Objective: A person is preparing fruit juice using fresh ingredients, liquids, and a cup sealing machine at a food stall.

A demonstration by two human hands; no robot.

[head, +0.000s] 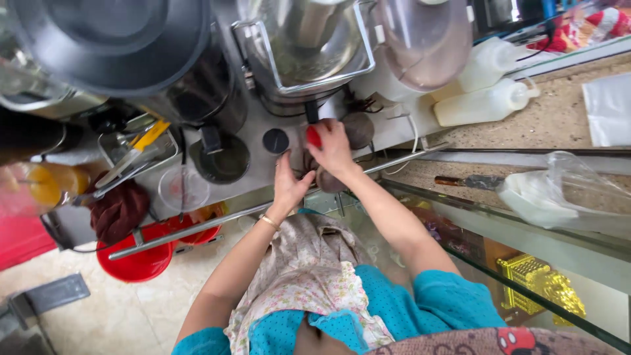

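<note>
Your right hand (pixel 333 146) sits at centre frame, fingers closed over a red knob (pixel 314 137) below the steel dispenser (pixel 309 46) on the bench (pixel 565 115). Your left hand (pixel 289 184), just below and left of it, is open with fingers spread, touching a dark round lid (pixel 327 181). Two white squeeze bottles (pixel 483 104) lie toward the upper right.

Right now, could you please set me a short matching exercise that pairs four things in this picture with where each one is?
Things:
1. red basin
2. squeeze bottles
3. knife
4. right hand

Places:
A. lying on the shelf under the glass
B. on a small red piece below the steel machine
C. low, beneath the counter rail
D. lying on the speckled counter

Pairs: 1-C, 2-D, 3-A, 4-B
</note>
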